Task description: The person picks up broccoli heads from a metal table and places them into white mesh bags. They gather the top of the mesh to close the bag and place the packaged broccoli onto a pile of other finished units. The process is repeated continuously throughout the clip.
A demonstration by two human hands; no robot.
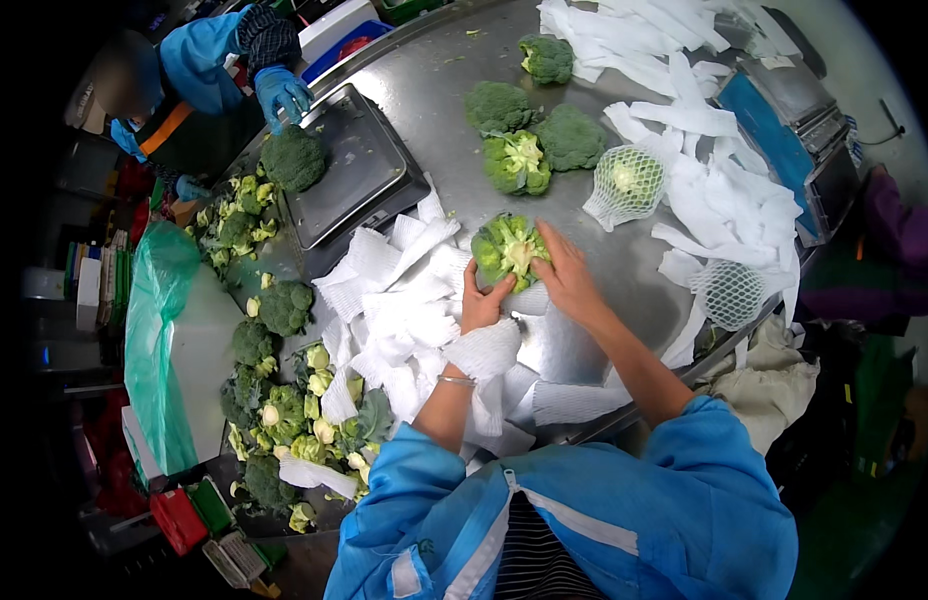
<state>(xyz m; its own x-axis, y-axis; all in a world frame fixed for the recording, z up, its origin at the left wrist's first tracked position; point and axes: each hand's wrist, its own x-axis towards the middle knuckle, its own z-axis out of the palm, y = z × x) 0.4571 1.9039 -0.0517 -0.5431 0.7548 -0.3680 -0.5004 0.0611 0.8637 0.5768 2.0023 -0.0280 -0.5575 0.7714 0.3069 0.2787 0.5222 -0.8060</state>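
Note:
A head of broccoli (509,247) is held stem-up over the steel table between my two hands. My left hand (485,300) grips its lower left edge, and a white foam net sleeve (485,351) sits around that wrist. My right hand (565,274) touches its right side, with the fingers along the rim. Under and left of my left arm lies a pile of white foam net sleeves (404,300). Beyond my hands rest several loose broccoli heads (572,137). One netted broccoli head (629,180) lies to their right.
A co-worker in blue gloves (282,94) touches a broccoli head (293,159) beside a scale with a dark tray (351,165). Trimmed broccoli and stalks (284,412) cover the left side. More foam sleeves (734,187) and a wrapping machine (786,135) stand at the right.

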